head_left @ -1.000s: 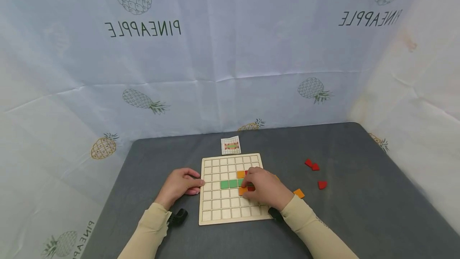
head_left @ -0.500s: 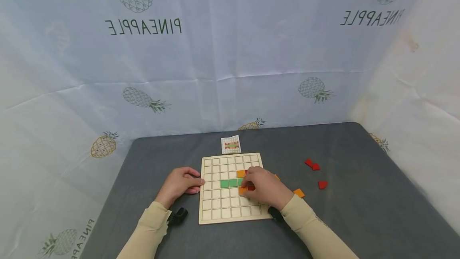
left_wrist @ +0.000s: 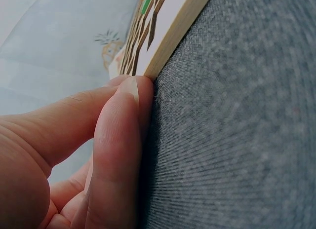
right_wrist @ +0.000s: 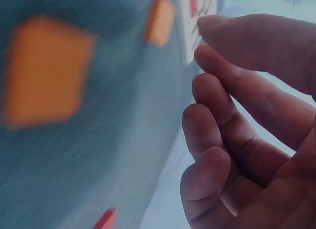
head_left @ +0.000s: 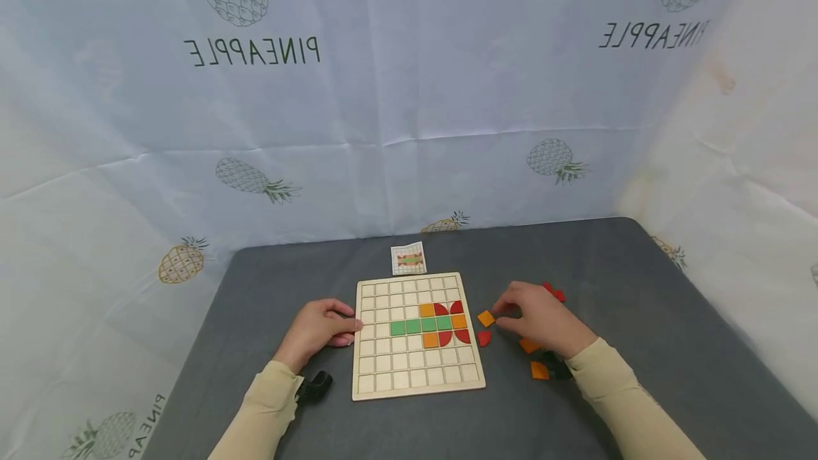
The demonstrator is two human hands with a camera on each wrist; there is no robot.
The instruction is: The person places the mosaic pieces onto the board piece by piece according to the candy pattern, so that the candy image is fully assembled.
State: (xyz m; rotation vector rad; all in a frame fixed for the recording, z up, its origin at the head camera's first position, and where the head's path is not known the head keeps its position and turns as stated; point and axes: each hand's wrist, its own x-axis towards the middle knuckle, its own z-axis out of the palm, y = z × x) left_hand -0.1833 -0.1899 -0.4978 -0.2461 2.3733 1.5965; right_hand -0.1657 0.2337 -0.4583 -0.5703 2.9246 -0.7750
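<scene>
My left hand (head_left: 319,329) grips the left edge of a wooden grid board (head_left: 383,364), its thumb and finger meeting at the rim in the left wrist view. On the grid lies a row of green square tiles (head_left: 413,326), with orange squares (head_left: 427,311) and red rounded tiles (head_left: 463,336) around its right part. My right hand (head_left: 540,314) hovers right of the board, thumb apart from curved fingers, nothing between them. Right by its fingertips lies a loose orange tile (head_left: 487,319). A red tile (head_left: 483,338) sits just below that, beside the board.
A small printed pattern card (head_left: 408,259) lies behind the board. More orange tiles (head_left: 540,370) lie near my right wrist, and red ones (head_left: 560,295) show beyond that hand. The dark grey table (head_left: 671,346) ends at a pineapple-print curtain (head_left: 383,91).
My right hand has left the board and moved right to the loose tiles, uncovering red and orange tiles on the grid's right side. The left hand stays at the board's edge.
</scene>
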